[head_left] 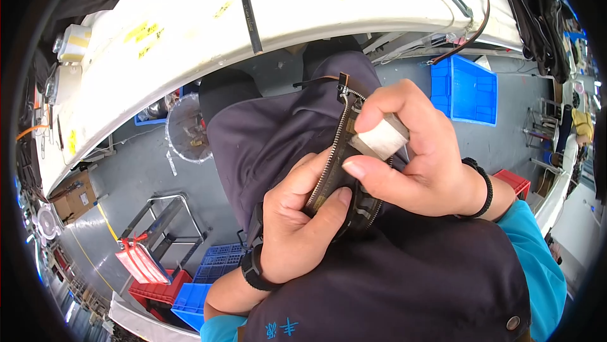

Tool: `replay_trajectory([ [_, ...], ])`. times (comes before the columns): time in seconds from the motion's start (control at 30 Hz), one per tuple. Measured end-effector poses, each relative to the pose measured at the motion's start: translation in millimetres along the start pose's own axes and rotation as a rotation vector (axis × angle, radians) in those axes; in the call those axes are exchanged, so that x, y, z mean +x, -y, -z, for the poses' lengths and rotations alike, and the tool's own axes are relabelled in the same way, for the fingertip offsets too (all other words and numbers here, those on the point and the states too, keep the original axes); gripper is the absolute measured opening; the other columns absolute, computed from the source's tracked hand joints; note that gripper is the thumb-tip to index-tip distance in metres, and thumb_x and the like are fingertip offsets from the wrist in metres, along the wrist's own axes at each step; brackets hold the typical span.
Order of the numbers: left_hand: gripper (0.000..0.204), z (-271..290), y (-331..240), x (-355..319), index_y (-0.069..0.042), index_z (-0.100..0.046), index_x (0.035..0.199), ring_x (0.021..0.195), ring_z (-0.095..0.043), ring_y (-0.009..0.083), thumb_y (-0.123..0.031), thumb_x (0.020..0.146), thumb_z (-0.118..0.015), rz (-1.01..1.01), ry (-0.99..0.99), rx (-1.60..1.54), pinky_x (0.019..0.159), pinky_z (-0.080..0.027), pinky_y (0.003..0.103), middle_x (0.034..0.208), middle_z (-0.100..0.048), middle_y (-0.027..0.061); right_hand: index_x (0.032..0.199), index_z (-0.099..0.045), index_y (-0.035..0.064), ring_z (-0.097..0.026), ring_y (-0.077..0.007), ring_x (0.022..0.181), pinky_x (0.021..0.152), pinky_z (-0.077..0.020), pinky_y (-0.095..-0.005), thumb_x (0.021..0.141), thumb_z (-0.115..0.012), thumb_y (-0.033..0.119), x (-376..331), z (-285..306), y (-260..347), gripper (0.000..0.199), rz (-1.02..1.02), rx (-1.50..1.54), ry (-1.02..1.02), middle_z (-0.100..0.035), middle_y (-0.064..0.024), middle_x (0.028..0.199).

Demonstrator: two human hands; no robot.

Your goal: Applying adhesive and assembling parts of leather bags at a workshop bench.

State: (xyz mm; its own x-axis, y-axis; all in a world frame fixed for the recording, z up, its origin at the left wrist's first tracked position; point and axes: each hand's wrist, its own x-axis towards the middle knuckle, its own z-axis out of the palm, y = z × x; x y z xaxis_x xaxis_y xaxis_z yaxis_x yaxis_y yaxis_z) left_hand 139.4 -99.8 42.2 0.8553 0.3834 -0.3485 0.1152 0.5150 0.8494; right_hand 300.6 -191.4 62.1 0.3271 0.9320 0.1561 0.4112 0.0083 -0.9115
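Over my lap is a small dark pouch with a metal-toothed zipper along its edge, its mouth spread apart. My left hand is closed on the near side of it, thumb pressed over the edge. Between the bent fingers and thumb of my right hand is a small whitish block, its exact kind unclear. The block sits at the pouch's right edge; whether it touches the pouch is hard to make out. A zipper slider shows at the pouch's far end.
Ahead runs a white worktable with a black strap hanging over its edge. A blue bin stands on the floor at right, and a clear round bin at left. A metal-framed stool is lower left, near red crates.
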Motion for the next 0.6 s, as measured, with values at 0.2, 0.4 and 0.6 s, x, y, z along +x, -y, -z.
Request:
replay_trajectory([
  [0.2, 0.042, 1.4, 2.7, -1.8, 0.001, -0.053, 0.125, 0.077, -0.046, 0.0025, 0.007, 0.083, -0.054, -0.037, 0.005, 0.076, 0.07, -0.038, 0.017, 0.092, -0.052, -0.0014, 0.101, -0.049, 0.0032, -0.05, -0.0104, 0.075, 0.067, -0.0412, -0.0231, 0.077, -0.065, -0.001, 0.6, -6.5, 1.4, 0.029, -0.087, -0.039, -0.005, -0.051, -0.0053, 0.09],
  [0.4, 0.043, 1.1, 1.3, -0.7, 0.001, -0.053, 0.125, 0.074, -0.044, 0.0021, 0.008, 0.083, -0.055, -0.029, 0.028, 0.063, 0.068, -0.037, 0.016, 0.089, -0.05, -0.0018, 0.1, -0.048, 0.0035, -0.048, -0.0098, 0.077, 0.068, -0.0404, -0.0224, 0.075, -0.063, -0.003, -0.8, -3.4, 3.5, 0.03, -0.152, 0.046, 0.008, -0.049, -0.0044, 0.092],
  [0.6, 0.044, 2.4, 5.3, -0.3, 0.001, -0.053, 0.126, 0.074, -0.044, 0.0023, 0.008, 0.082, -0.054, -0.053, 0.035, 0.06, 0.067, -0.037, 0.017, 0.088, -0.05, -0.0016, 0.099, -0.047, 0.004, -0.047, -0.0089, 0.078, 0.068, -0.0401, -0.0223, 0.074, -0.063, -0.002, -1.0, -5.3, 4.1, 0.03, -0.161, 0.018, 0.001, -0.049, -0.0035, 0.091],
])
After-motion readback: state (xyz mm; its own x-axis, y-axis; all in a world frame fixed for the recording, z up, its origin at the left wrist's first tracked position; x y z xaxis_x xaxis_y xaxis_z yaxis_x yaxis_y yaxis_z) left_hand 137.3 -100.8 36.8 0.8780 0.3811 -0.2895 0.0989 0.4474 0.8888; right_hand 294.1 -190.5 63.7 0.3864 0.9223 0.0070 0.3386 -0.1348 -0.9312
